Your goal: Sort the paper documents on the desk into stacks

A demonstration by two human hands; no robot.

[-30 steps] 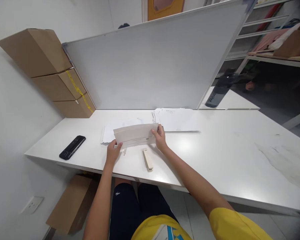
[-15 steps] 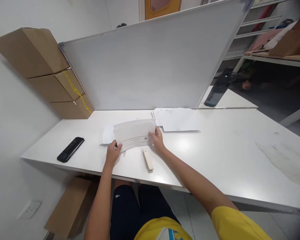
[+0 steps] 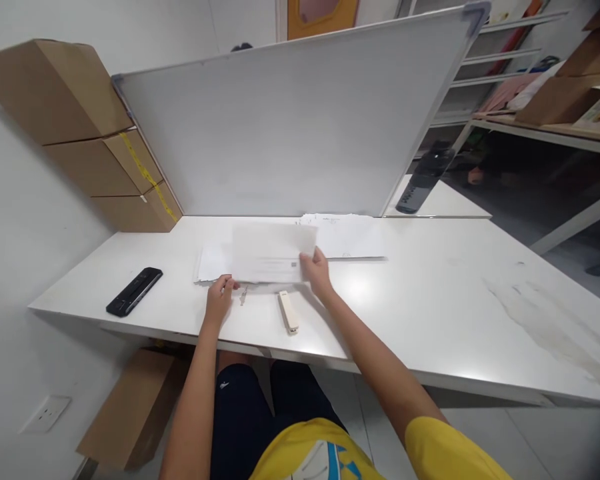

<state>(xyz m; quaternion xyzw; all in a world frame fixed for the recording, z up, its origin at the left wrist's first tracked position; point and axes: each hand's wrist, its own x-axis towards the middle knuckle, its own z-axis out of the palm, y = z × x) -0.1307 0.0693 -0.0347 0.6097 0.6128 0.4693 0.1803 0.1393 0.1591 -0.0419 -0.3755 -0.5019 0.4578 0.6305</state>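
Head view: a white paper sheet (image 3: 270, 248) held above the desk (image 3: 430, 300), between two paper stacks.
The sheet is thin, pale and slightly blurred by motion, wider than tall, with faint grey printed lines low down and a small dark block near its right end; the print is too blurred to read. The right hand (image 3: 317, 272) grips its right edge, thumb on top; the left hand (image 3: 221, 297) is curled at its lower left corner, though whether it pinches the paper I cannot tell. The left stack (image 3: 213, 263) is partly behind the sheet, the right stack (image 3: 353, 237) bears faint illegible marks, and a cream stapler (image 3: 288, 312) lies nearer the person. Pale lettering on the dark bottle (image 3: 423, 183) is unreadable.
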